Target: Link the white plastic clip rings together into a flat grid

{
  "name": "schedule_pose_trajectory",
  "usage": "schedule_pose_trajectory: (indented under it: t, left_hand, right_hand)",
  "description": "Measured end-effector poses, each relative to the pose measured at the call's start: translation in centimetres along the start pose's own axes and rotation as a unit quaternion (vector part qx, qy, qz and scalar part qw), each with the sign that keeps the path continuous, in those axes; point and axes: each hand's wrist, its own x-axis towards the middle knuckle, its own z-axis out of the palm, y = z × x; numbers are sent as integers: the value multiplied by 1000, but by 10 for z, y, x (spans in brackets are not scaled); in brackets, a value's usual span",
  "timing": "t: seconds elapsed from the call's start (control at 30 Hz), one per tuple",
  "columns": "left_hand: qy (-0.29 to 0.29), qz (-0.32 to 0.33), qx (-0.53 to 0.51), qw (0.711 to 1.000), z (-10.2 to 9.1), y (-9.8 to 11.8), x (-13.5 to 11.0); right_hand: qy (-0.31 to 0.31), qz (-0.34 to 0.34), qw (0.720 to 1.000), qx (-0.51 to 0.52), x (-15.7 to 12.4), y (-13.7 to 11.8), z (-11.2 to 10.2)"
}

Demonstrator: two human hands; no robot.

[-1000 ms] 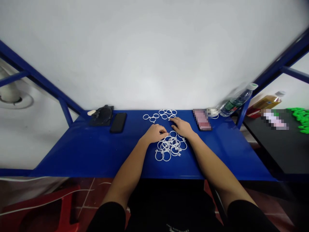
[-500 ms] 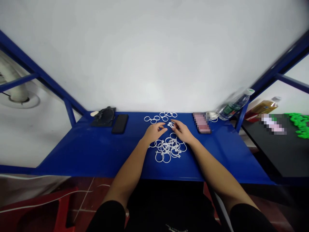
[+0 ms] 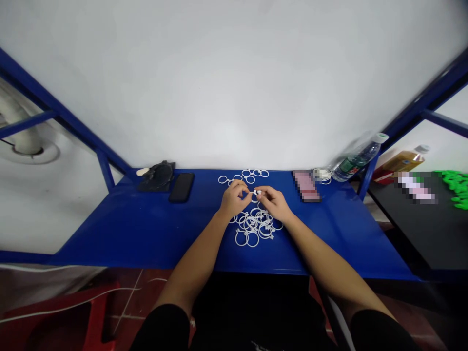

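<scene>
My left hand and my right hand meet above the blue table, fingers pinched on one small white ring held between them. Just below the hands lies a heap of white plastic rings. A second, looser group of white rings lies flat near the table's far edge by the wall.
A black phone and a dark pouch lie at the back left. A pink-backed phone, a coil of white rings and a tilted water bottle sit at the back right. A black table with green pieces stands further right.
Both hands rose from the ring heap and came together. The right hand picked up a white ring, and both hands now pinch it between them.
</scene>
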Motion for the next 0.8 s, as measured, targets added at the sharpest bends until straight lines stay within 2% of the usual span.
schedule_pose_trajectory:
  t: [0.1, 0.17, 0.4, 0.53, 0.63, 0.8]
  left_hand:
    - [-23, -90, -78, 993, 2, -4, -1]
    - [-35, -145, -134, 980, 4, -6, -1]
    - [-11, -235, -245, 940, 3, -8, 9]
    - [-24, -318, -301, 898, 2, -10, 13]
    - [-29, -332, -350, 875, 2, -12, 13]
    - [-8, -322, -393, 861, 3, -15, 14]
  right_hand:
    - [29, 22, 999, 10, 2, 5, -3]
    - [26, 39, 999, 20, 3, 8, -5]
    - [8, 45, 999, 22, 4, 9, -4]
    - [5, 40, 999, 20, 5, 10, -8]
    - [10, 42, 998, 35, 6, 12, -12]
    - [10, 46, 998, 35, 7, 13, -16]
